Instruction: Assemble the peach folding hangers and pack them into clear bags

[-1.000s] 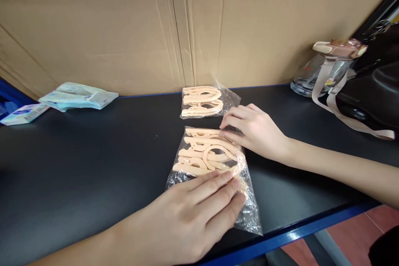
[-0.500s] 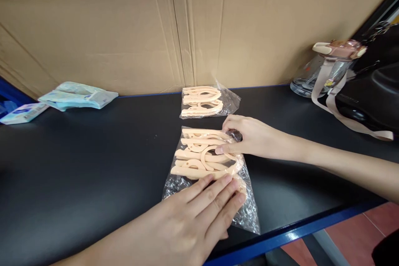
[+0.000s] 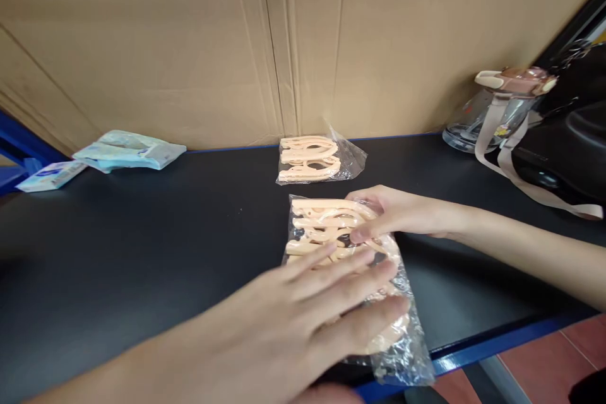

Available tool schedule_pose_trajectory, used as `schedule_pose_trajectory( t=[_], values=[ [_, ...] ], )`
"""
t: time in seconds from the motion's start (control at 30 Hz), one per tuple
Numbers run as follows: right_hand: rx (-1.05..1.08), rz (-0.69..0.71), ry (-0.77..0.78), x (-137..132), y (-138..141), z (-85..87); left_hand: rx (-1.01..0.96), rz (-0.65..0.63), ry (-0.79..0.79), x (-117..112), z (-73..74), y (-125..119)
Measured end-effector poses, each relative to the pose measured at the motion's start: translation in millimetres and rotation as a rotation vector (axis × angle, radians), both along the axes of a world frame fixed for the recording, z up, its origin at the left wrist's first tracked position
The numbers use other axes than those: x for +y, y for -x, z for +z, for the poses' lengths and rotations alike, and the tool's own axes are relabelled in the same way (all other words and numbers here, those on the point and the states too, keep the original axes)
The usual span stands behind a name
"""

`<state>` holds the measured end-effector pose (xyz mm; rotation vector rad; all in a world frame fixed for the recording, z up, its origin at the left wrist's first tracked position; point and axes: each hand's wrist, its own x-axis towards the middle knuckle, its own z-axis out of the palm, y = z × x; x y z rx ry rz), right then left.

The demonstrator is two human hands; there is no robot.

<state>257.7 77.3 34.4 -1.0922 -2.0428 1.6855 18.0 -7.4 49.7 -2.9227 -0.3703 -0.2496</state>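
A clear plastic bag of peach-coloured plastic hangers (image 3: pixel 326 221) lies on the black table (image 3: pixel 142 233) near its front edge. My left hand (image 3: pixel 312 309) lies flat on the bag's near half, fingers stretched out and slightly apart. My right hand (image 3: pixel 392 211) reaches in from the right and pinches the bag's far right side between thumb and fingers. A second, smaller bag of the same hangers (image 3: pixel 315 159) rests further back by the cardboard wall, apart from both hands.
A cardboard wall (image 3: pixel 284 38) backs the table. Pale blue packets (image 3: pixel 130 150) lie at the back left. A clear bottle with a pink lid and strap (image 3: pixel 502 107) and a black bag (image 3: pixel 568 139) sit at the back right. The blue table edge (image 3: pixel 497 344) runs along the front.
My left hand has slid further up over the bag, covering more of the hangers. My right hand has closed into a pinch on the bag's right side. The view shifted slightly.
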Motion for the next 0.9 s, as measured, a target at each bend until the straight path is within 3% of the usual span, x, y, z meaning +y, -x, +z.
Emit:
schedule_pose_trajectory(
  t=[0.1, 0.2, 0.3, 0.4, 0.53, 0.63, 0.73, 0.9],
  values=[
    [0.011, -0.034, 0.052, -4.9, -17.3, -0.2, -0.229, 0.094, -0.035, 34.7, 22.1, -14.4],
    [0.010, -0.060, 0.165, -8.4, -30.6, -0.2, -0.300, 0.170, -0.088, 85.4, 30.8, -36.7],
    [0.011, -0.077, 0.203, -11.5, -38.1, 1.3, -0.147, 0.145, -0.123, 132.6, 26.8, -60.4],
    [0.020, -0.089, 0.188, -14.6, -45.9, 6.4, 0.014, 0.164, -0.207, 159.7, 17.9, -70.7],
    [0.010, -0.133, 0.131, -9.7, -64.3, 18.8, 0.036, 0.205, -0.229, 164.7, 5.9, -54.0],
    [0.046, -0.195, 0.065, 10.4, -76.9, 28.8, 0.021, 0.258, -0.216, 157.1, -4.8, -32.3],
    [0.116, -0.325, -0.041, 45.2, -76.2, 36.6, 0.000, 0.327, -0.194, 147.8, -17.4, -16.1],
    [0.249, -0.292, -0.166, 114.0, -40.7, 41.8, -0.076, 0.429, -0.166, 130.7, -34.7, -7.3]
  ],
)
